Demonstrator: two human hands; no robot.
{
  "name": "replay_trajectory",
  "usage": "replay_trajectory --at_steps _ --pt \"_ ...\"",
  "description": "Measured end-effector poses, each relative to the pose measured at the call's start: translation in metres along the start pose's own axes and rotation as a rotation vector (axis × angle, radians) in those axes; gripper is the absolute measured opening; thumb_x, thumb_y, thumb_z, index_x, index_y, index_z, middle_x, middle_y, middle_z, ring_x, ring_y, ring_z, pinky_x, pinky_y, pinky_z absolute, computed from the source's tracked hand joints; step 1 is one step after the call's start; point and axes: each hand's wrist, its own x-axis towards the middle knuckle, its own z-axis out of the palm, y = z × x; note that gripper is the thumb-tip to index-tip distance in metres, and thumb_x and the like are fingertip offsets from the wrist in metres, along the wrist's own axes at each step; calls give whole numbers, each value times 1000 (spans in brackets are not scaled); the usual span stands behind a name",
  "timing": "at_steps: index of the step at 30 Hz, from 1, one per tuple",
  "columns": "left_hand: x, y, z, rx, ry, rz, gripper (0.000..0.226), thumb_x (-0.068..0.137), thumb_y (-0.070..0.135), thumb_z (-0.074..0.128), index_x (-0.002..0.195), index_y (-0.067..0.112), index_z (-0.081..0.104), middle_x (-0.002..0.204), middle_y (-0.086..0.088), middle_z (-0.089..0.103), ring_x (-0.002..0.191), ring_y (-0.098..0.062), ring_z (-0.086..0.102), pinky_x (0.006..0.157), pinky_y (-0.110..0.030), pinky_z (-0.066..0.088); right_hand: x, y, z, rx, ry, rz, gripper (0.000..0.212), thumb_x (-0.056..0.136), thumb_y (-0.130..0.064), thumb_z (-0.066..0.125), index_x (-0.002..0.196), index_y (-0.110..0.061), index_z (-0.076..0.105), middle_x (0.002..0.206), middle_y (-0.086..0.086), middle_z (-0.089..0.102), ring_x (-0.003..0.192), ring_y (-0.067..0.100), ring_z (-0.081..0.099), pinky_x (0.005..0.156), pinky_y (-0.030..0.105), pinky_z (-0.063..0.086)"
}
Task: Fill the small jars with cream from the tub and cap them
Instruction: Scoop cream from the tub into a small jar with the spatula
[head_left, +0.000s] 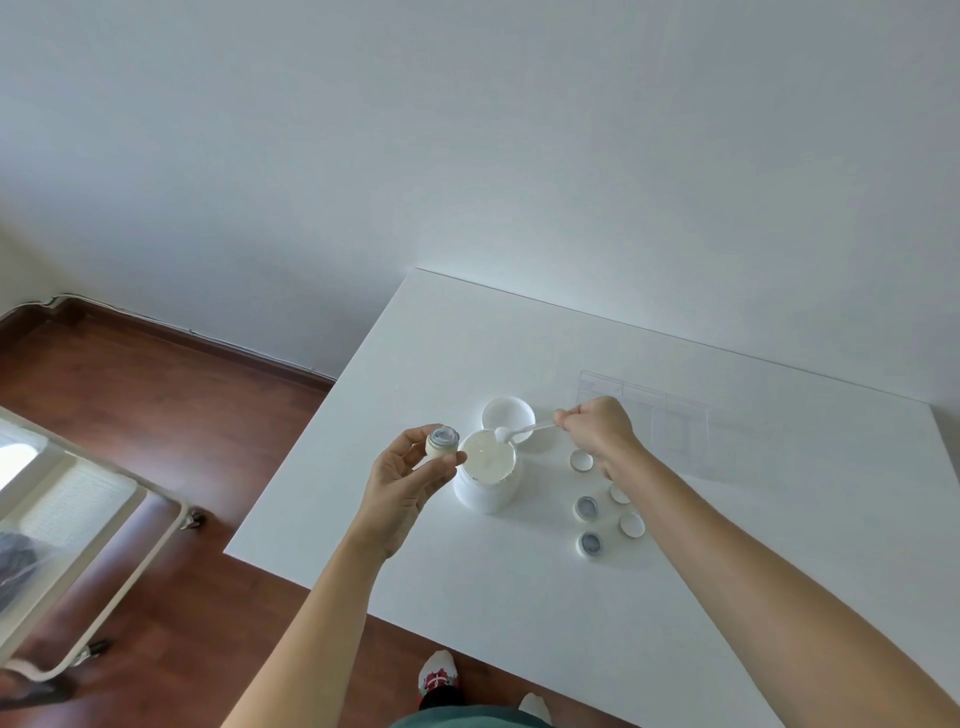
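Cream tub (487, 475) stands open on the table (727, 597). Just left of it, the left hand (402, 480) pinches a small jar (441, 443), palm up. Over its far rim, the right hand (597, 431) grips a loaded spoon (519, 431).

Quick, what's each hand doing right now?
Left hand: holding a small jar.
Right hand: pinching a white spoon over the tub.

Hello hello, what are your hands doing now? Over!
Left hand holds small jar. Right hand holds spoon, cream loaded, above tub. Nothing blocking.
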Motion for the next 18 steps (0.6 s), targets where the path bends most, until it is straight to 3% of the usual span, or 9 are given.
replay_trajectory --at_steps 6,8,11,13,15,17,18 --pt "3 -2 5 67 -20 -11 36 77 5 82 111 15 72 114 -4 71 100 -23 73 87 -28 56 -6 -8 -13 69 -2 -51 23 90 -24 62 87 -2 70 85 7 59 80 22 51 73 28 41" --pt "4 -2 8 88 -16 -10 41 74 15 83 113 15 72 115 -3 71 100 -21 72 89 -28 55 -8 -11 -17 96 2 -66 21 90 -25 63 86 -5 71 87 5 60 83 21 52 77 31 45" --pt "5 -1 13 111 -9 -8 47 68 23 85 113 18 73 114 -1 72 100 -21 73 87 -27 55 -12 -16 -22 151 0 -88 23 90 -24 64 90 -2 70 88 4 63 86 19 55 77 31 45" --pt "6 -1 15 122 -16 -5 42 70 21 84 111 21 74 114 -1 73 100 -22 73 86 -26 55 -16 -21 -25 171 -9 -111 24 90 -24 64 92 -2 71 88 3 64 86 18 55 70 28 41" --pt "8 -2 19 127 -28 -2 36 74 16 81 109 23 75 114 0 73 102 -24 73 86 -26 56 -21 -25 -26 179 -17 -139 24 90 -24 64 92 -1 71 91 5 67 89 22 58 73 27 39" --pt "10 -2 22 127 -41 0 38 74 16 81 111 21 74 115 0 73 106 -27 72 90 -30 56 -26 -29 -25 173 -11 -170 27 90 -24 63 92 2 70 99 15 70 92 32 61 77 31 44" --pt "10 -2 23 127 -51 2 41 73 17 82 112 19 72 115 0 73 106 -29 72 92 -31 56 -28 -30 -24 174 -13 -184 27 90 -24 63 92 2 70 101 17 71 87 32 61 87 38 51"
